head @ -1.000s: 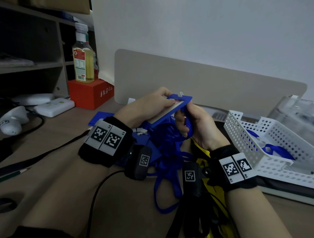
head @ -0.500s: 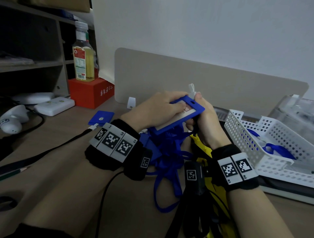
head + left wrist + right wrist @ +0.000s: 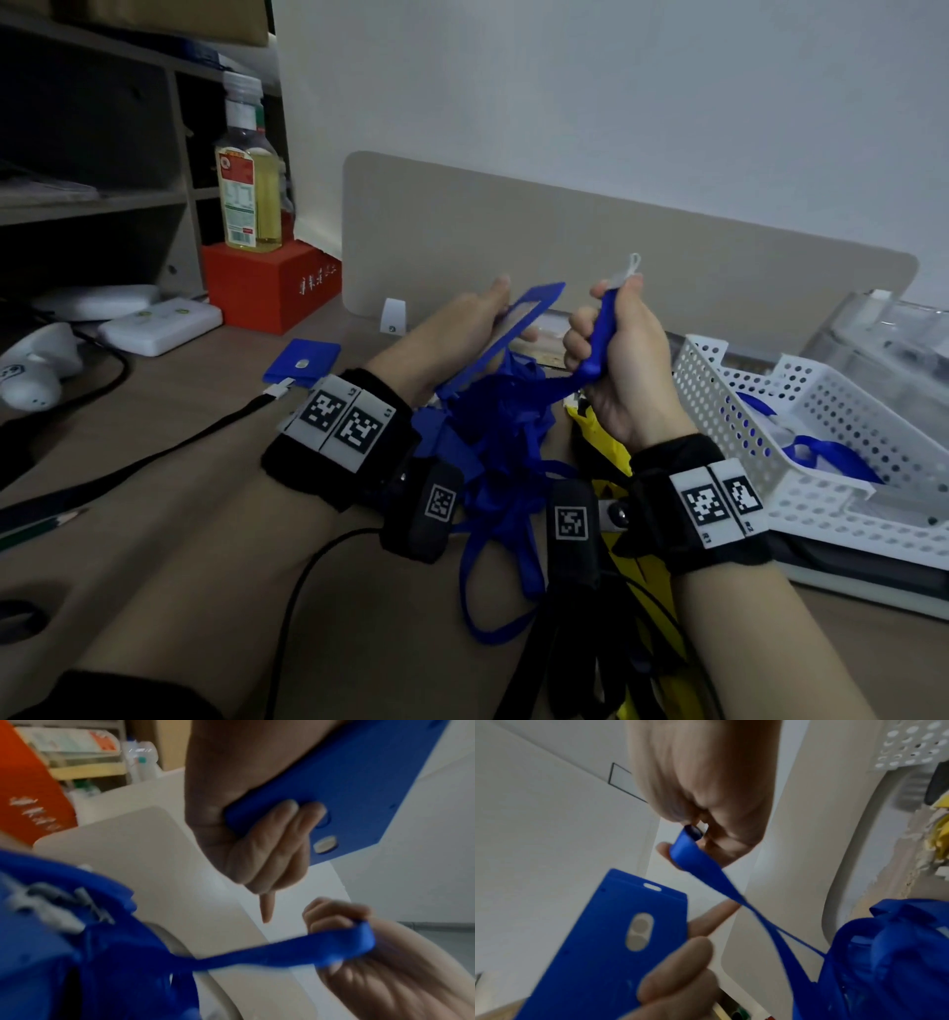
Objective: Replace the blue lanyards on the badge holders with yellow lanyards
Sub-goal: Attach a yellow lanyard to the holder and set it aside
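Over the cluttered wooden desk (image 3: 154, 447), my left hand (image 3: 462, 329) is gripping the blue plastic badge holder (image 3: 518, 321) steady while, just beside it, my right hand (image 3: 624, 360) is clutching the detached blue ribbon lanyard (image 3: 598, 334) clear.

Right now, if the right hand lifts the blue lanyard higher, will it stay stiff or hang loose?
Probably loose: the lanyard twists and sags below the right hand toward the tangled pile. It looks thin and light, so it may drag the pile along. The holder in the left hand seems rigid.
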`<state>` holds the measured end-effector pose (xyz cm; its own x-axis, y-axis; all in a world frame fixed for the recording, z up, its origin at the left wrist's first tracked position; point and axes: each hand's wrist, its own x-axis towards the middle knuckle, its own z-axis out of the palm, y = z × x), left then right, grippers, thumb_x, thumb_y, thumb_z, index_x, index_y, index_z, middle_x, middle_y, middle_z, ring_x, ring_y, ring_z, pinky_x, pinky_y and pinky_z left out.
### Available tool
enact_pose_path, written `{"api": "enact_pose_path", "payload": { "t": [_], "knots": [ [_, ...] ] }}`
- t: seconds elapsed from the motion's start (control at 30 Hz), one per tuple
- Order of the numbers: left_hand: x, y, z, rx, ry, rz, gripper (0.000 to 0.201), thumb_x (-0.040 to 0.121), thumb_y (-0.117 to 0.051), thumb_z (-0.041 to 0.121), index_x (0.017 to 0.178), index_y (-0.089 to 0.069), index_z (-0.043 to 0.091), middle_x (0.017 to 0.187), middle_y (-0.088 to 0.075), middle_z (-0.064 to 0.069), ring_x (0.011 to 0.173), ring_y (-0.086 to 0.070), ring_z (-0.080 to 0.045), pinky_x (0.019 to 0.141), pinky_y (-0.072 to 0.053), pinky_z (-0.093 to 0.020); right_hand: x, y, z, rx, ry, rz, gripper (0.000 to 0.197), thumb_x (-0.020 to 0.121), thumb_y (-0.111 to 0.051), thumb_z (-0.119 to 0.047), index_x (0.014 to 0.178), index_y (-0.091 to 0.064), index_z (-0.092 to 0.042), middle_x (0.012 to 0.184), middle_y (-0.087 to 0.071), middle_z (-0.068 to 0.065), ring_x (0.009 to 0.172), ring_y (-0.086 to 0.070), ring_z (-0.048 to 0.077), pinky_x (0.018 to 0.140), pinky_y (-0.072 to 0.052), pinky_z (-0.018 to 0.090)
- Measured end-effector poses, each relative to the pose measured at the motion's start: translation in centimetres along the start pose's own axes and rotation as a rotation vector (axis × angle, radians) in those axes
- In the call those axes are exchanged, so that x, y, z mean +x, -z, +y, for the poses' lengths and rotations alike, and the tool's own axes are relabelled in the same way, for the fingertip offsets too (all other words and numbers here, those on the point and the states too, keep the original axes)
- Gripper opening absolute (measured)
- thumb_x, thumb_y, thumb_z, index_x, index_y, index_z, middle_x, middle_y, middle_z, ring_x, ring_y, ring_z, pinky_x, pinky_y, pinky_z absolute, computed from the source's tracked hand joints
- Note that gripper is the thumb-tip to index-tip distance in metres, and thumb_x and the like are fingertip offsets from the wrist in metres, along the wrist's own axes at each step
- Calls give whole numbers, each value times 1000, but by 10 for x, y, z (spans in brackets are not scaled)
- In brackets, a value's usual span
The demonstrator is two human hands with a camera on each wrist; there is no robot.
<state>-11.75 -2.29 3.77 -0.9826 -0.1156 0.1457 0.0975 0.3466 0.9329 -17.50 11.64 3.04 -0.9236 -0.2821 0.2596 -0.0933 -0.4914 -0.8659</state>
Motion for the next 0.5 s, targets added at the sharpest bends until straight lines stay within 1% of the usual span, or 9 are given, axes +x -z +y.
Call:
{"api": "enact_pose_path", "payload": {
  "t": [0.07,0.13,0.2,0.27,0.3,0.37,0.43,0.47,0.5],
  "knots": [
    [0,-6,-8,-116,115,-195,72,99,-11,58,106,-62,7,39,-31,5,29,-25,-7,33,-21,-14,2,0,-4,147,20,45,35,105,-23,-40,93,-41,-13,50,-45,-1,39,-44,11,39,-37,18],
    [-1,-8,-12,-122,162,-351,79,95,-7,65,94,-64,10,41,-28,4,30,-23,-5,32,-19,-13,4,2,-5,266,43,96,33,105,-26,-38,93,-43,-12,55,-51,1,44,-55,12,43,-46,20],
    [0,-6,-14,-140,192,-422,82,93,-6,68,81,-62,9,42,-28,5,30,-24,-4,33,-18,-13,6,7,-5,338,65,166,32,104,-29,-38,93,-44,-12,67,-54,4,50,-63,14,48,-52,22],
    [2,0,-14,-195,235,-408,76,92,-10,70,74,-53,10,40,-29,6,28,-25,-4,32,-18,-12,10,14,-4,395,77,229,32,104,-30,-38,92,-44,-12,72,-50,5,50,-62,13,49,-52,22],
    [2,4,-14,-238,256,-390,72,91,-14,70,72,-51,11,39,-29,6,28,-26,-3,32,-18,-11,12,18,-4,417,82,245,32,104,-29,-38,92,-43,-13,70,-47,3,46,-56,11,46,-49,20],
    [0,15,-14,-345,251,-346,62,90,-26,67,69,-48,13,40,-30,5,27,-27,-3,31,-17,-12,17,23,-2,414,90,257,31,105,-26,-38,89,-40,-15,60,-38,-2,37,-36,8,38,-35,18],
    [-3,25,-12,-472,182,-312,45,80,-42,58,71,-47,14,50,-29,3,28,-28,-2,33,-16,-13,21,27,0,302,76,262,31,105,-25,-37,87,-40,-17,50,-33,-7,37,-25,7,36,-25,18],
    [-4,29,-11,-530,149,-308,40,75,-45,54,72,-47,14,55,-28,2,30,-29,-1,34,-16,-13,20,27,2,200,59,248,31,105,-27,-37,87,-42,-17,48,-33,-9,37,-24,6,36,-24,17],
    [-5,31,-11,-583,129,-317,36,75,-46,50,71,-48,14,59,-27,2,30,-29,-2,34,-17,-14,18,25,5,67,36,212,32,105,-29,-38,87,-45,-16,47,-34,-10,38,-26,5,37,-24,16]
  ]
}}
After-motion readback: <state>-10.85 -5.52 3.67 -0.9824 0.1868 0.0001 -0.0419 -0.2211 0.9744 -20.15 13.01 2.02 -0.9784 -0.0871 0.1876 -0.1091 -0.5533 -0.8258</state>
